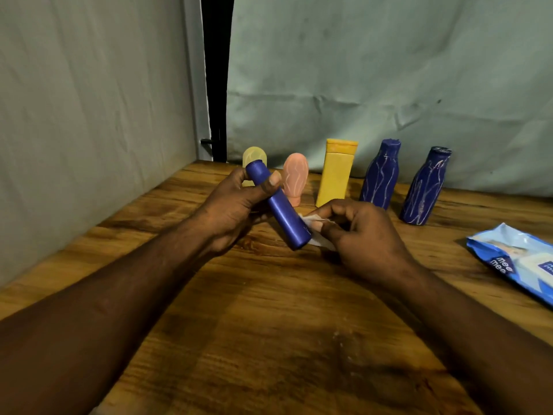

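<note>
The person's left hand [236, 208] grips a plain blue bottle [279, 208] by its upper end, thumb laid across the front and the other fingers [241, 179] curled round behind. The bottle is held clear of the table [269, 324] in the middle of the scene. It slants, with one end up and to the far left and the other down and to the near right, close over the wood. The right hand [365, 238] pinches a small crumpled white wipe [314, 218] between its thumb and bent fingers and holds it against the bottle's lower right side, near the bottom end. A corner of the wipe pokes out below the thumb. A row of bottles stands along the far edge of the table, in front of a wrinkled pale cloth [389, 70]. The pale yellow bottle [254, 155] is half hidden behind the left hand. Next to it stands a pink bottle [296, 175] with faint light streaks, then an upright yellow bottle [336, 175] just beyond the right hand. Further right are two dark blue ones scrawled with white streaks, the left streaked bottle [381, 175] and the right streaked bottle [425, 187]. A blue pack [514, 259] marked "mee mee" lies flat at the right edge, well apart from the hands and partly cut off from view.
</note>
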